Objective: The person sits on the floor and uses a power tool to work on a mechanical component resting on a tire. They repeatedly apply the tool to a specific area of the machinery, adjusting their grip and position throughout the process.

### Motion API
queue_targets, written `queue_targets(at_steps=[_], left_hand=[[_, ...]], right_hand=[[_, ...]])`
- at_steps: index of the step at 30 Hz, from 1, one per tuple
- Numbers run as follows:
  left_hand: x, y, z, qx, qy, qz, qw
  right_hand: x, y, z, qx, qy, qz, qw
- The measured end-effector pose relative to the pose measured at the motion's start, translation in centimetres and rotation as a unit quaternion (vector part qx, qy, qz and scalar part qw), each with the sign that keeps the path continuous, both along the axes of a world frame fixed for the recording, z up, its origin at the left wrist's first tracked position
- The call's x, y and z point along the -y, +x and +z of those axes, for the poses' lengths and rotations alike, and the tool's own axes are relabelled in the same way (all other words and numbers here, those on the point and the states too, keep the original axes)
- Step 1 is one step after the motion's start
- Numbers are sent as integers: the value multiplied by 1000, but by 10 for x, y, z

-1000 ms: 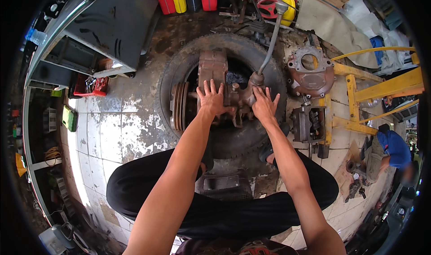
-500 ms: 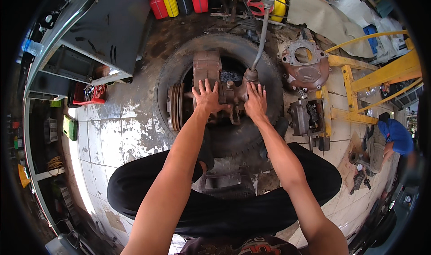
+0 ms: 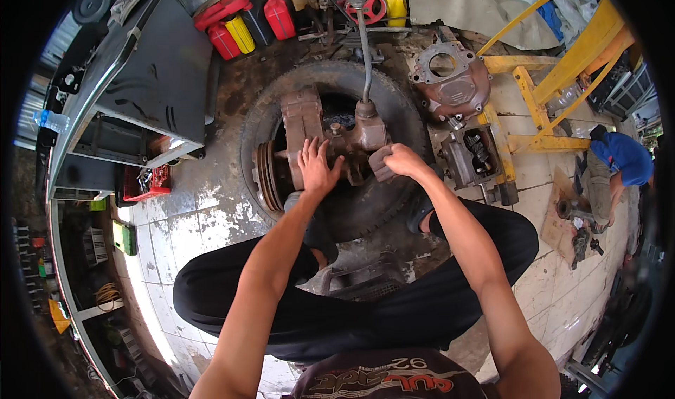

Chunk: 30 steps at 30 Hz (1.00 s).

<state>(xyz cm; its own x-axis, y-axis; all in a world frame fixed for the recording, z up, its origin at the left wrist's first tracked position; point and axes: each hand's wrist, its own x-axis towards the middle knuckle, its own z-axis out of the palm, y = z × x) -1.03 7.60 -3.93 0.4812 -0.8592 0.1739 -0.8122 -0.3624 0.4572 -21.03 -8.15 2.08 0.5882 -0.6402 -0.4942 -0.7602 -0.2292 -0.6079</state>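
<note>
A rusty brown gearbox [image 3: 301,114] lies across a black tyre [image 3: 260,111] on the floor between my legs. From its upper right side rises a long gear lever [image 3: 366,51] with a round knob. A grooved round drum [image 3: 266,176] sits at its left end. My left hand [image 3: 318,168] rests on the near side of the housing, fingers spread. At the right end, my right hand [image 3: 406,161] is closed at the edge of a brown rounded piece [image 3: 381,164]. Whether that piece is part of the gearbox or separate, I cannot tell.
To the right stand a bell housing [image 3: 457,82], an opened gear case [image 3: 467,156] and a yellow metal frame [image 3: 531,104]. A grey cabinet [image 3: 151,68] and a red crate [image 3: 144,184] are left. Jerrycans [image 3: 279,16] line the back. A person in blue [image 3: 622,153] crouches far right.
My right hand has gone from lying flat on the gearbox to closed at the brown piece. My left hand stays spread, lower on the housing. The whole view has shifted.
</note>
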Motion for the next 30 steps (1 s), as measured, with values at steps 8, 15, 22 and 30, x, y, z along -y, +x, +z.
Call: queue_targets(at_steps=[8,15,22,30], left_hand=[[-18,-104,-6,-628,-110,217,740],[-6,-158,22,-609,-174,128,763],[10,-129,39,-624,-244,148,727],[9,-108,57,-768,-240,134,579]], right_hand=[[-59,-28,-44,360,447,-381,725],[-84,-44,-52,430,452,-387,679],[-84,-31,-23,482,490,-301,661],[-91,-16,-23,487,314,-266,771]])
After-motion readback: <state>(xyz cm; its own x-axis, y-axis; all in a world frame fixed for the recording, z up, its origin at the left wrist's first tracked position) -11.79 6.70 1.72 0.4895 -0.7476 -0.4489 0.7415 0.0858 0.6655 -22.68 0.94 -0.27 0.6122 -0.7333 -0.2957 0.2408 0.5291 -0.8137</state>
